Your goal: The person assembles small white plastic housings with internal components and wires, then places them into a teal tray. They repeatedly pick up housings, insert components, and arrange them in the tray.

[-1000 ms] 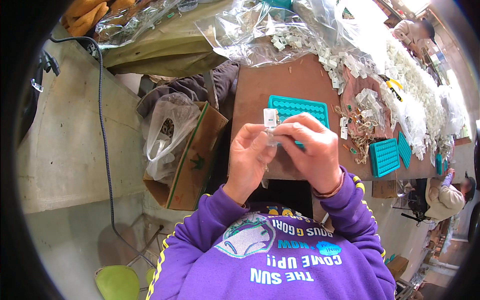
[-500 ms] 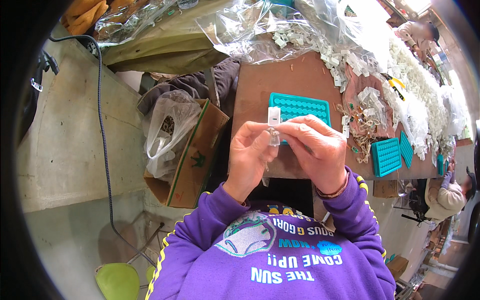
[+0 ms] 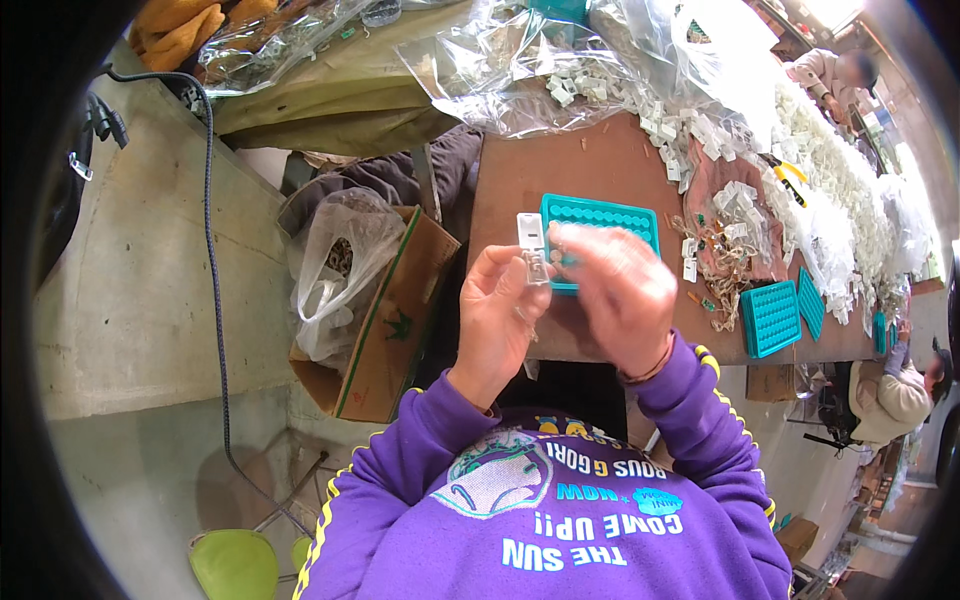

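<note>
Pinched between the thumb and fingers of my left hand [image 3: 497, 315] is a small white plastic housing [image 3: 531, 235] with a clear lower part, held upright above the table's near edge. My right hand [image 3: 625, 295] is just to the right of it, smeared by motion, so I cannot make out what its fingers hold. Behind both hands a teal tray [image 3: 640, 217] with rows of round hollows lies on the brown table [image 3: 520, 165], partly covered by the right hand.
White plastic pieces [image 3: 800, 170] heap along the right side, near yellow-handled pliers [image 3: 788, 178]. More teal trays [image 3: 771, 320] stand at the right edge. A cardboard box [image 3: 385, 345] with a plastic bag is at left. Two people [image 3: 893, 398] work at far right.
My right hand has come away from the white housing and moved slightly right. My left hand still holds the piece, now shifted a little left.
</note>
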{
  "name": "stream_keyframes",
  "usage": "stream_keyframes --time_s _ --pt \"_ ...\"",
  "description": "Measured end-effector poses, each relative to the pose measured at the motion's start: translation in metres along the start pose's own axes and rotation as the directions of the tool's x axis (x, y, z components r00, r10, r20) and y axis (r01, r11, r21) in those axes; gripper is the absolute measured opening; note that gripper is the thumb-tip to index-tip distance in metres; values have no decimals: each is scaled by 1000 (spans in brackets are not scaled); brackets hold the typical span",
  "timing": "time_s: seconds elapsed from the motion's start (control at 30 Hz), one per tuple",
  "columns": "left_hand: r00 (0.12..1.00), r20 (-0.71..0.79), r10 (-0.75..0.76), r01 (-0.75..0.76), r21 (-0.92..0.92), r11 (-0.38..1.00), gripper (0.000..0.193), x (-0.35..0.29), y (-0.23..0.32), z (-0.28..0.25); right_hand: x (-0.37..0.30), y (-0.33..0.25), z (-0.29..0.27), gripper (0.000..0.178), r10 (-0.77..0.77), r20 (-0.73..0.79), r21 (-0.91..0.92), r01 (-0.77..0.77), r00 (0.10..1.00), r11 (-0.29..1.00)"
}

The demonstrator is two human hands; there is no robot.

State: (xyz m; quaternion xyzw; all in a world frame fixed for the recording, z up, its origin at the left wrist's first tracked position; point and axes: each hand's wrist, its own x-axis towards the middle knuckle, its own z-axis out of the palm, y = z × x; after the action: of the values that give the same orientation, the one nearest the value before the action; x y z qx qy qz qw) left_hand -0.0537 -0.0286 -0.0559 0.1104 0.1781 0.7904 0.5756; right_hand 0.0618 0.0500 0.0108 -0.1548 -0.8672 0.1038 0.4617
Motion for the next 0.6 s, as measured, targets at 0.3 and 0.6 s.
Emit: stream_keyframes --time_s 0.3,0.6 --pt "1000 -16 -26 27 70 997 18 -1 3 -1 1 37 18 10 233 211 -206 -189 949 960" --pt "1000 10 -10 9 58 998 14 0 0 -3 6 9 -4 12 376 165 92 -394 912 915"
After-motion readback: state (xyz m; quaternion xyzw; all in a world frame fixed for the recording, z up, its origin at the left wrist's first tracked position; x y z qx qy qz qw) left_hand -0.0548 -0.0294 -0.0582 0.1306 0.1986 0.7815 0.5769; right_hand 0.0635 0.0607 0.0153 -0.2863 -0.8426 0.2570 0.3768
